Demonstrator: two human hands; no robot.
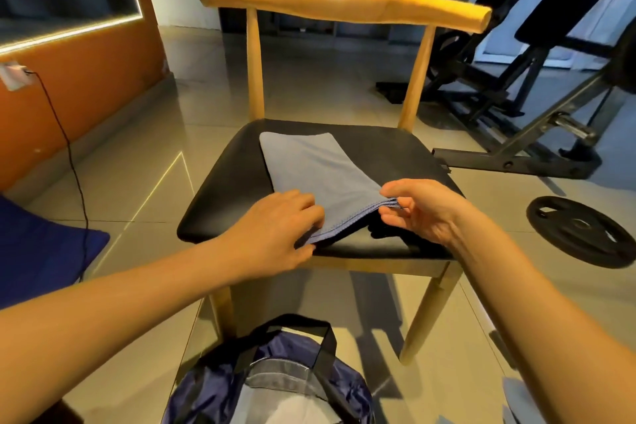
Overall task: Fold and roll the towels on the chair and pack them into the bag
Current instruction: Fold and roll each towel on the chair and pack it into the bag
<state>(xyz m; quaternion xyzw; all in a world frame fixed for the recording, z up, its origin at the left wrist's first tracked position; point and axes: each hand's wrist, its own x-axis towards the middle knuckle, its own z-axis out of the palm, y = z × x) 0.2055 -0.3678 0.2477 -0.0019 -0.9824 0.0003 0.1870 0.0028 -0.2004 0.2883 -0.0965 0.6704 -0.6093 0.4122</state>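
Head view: we see left hand (275, 231) and right hand (423, 210) pinching the near edge of the blue towel (309, 165), centre frame at the front of the chair (220, 189); bag (303, 372) gapes bottom centre, weight plate (581, 231) lies right.

One chair (344, 0) is counted, and on it one towel (320, 169), though its layered near edge may belong to a single folded cloth or to more than one. Two hands are counted, the left hand (275, 231) and the right hand (423, 210), along with one bag (213, 385). One weight plate (581, 231), one cable (74, 165) and one wall socket (13, 76) are also counted.
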